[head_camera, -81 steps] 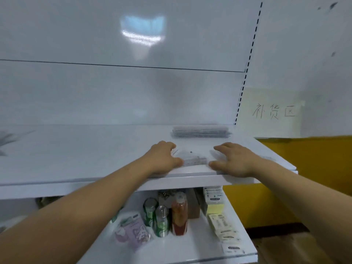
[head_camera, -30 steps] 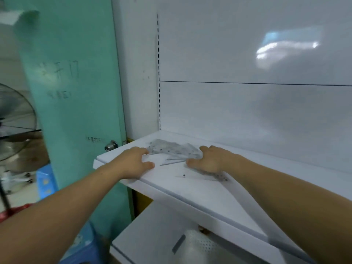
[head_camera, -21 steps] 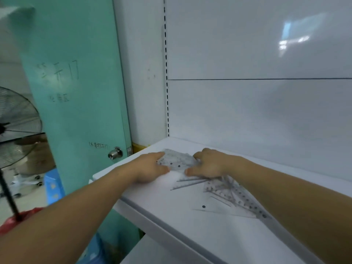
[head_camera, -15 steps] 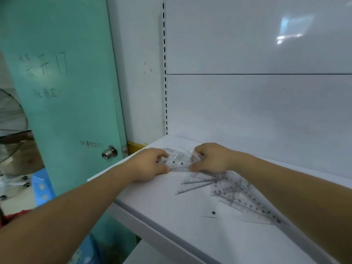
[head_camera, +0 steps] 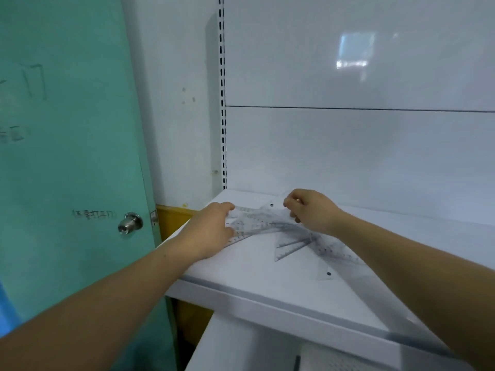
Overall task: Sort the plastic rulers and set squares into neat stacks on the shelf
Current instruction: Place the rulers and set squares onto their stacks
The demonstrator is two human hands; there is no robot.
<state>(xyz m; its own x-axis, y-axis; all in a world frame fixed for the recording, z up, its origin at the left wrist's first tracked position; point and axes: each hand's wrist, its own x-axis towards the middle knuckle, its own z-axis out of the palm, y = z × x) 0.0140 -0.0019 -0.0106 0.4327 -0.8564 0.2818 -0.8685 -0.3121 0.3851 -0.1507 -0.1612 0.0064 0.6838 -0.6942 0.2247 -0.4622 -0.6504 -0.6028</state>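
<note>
1. Head view: a loose pile (head_camera: 267,226) of clear plastic rulers and set squares lies on the white shelf (head_camera: 254,279), near its left end and close to the back panel (head_camera: 348,145).
2. The left hand (head_camera: 214,228) is at the pile's left end. Its grip is narrow, with the thumb at the near edge and the fingers over the far edge, and it holds the ends of several pieces together.
3. The right hand (head_camera: 313,210) is at the far side of the pile with its fingers curled. Its grip is a tight pinch on the edge of one clear set square (head_camera: 270,207), which has a small dark hole near its corner.
4. Between the hands the pieces overlap and fan out. Their printed scales show as grey lines.
5. To the right, more pieces lie flat and spread across the shelf: a slim triangle (head_camera: 292,246) pointing toward the front, and a long ruler (head_camera: 338,254) partly under the right forearm.
6. A slotted upright (head_camera: 221,89) runs up the back at the shelf's left corner.
7. Left of the shelf is a teal door (head_camera: 67,156) with a metal knob (head_camera: 130,223).
8. A lower shelf (head_camera: 241,346) shows beneath the front lip.
</note>
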